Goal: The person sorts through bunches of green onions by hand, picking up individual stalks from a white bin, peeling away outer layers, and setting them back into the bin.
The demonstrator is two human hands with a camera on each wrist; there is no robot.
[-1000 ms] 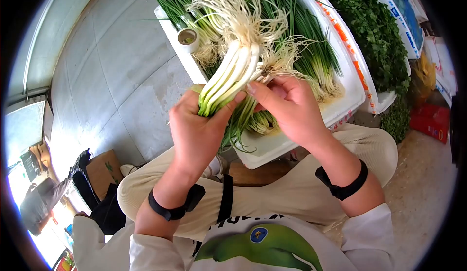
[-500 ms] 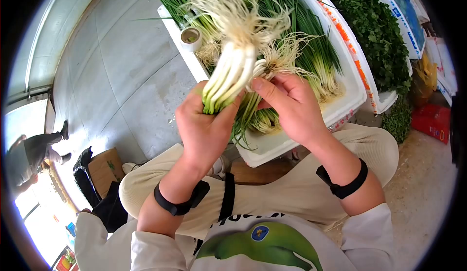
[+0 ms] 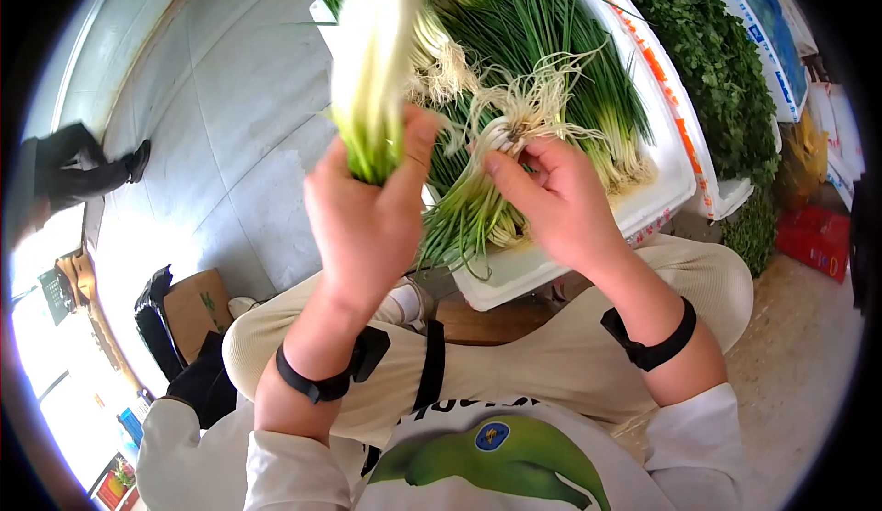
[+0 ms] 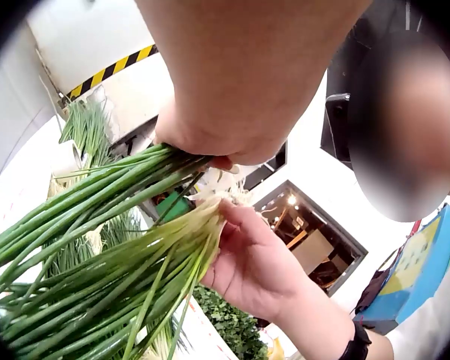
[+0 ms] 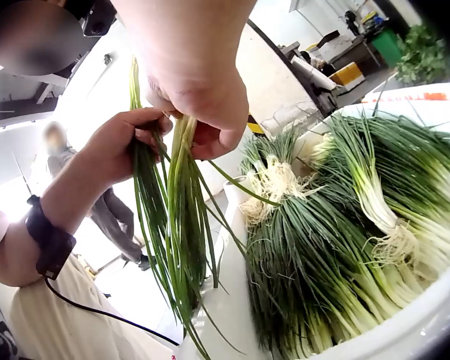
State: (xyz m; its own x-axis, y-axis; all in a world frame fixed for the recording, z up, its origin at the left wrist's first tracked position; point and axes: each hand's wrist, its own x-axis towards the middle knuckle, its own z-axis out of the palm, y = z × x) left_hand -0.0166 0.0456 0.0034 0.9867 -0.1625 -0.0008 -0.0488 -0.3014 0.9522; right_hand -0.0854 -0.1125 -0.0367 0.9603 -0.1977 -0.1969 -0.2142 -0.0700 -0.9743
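Observation:
My left hand (image 3: 363,203) grips a bunch of spring onions (image 3: 372,75) by the green part. The white ends point up and blur. In the left wrist view its long green leaves (image 4: 75,217) trail toward the left. My right hand (image 3: 565,199) pinches a smaller spring onion bunch (image 3: 478,185) just below its stringy roots (image 3: 537,112), fingertips and thumb round the white stems. In the right wrist view the leaves of both bunches hang down side by side. Below the hands, a white foam box (image 3: 675,167) holds more spring onions (image 3: 611,79), laid in bundles.
Another foam box with leafy greens (image 3: 707,66) stands beyond the first, at the right. A red bag (image 3: 813,240) lies on the floor there. At the left are a cardboard box (image 3: 197,304) and a walking person's legs (image 3: 92,167). My bent knees flank the box's near end.
My left hand has moved left, carrying its bunch away from the right hand's bunch and swinging it more upright. The tape roll is now hidden behind it. The right hand stays almost still.

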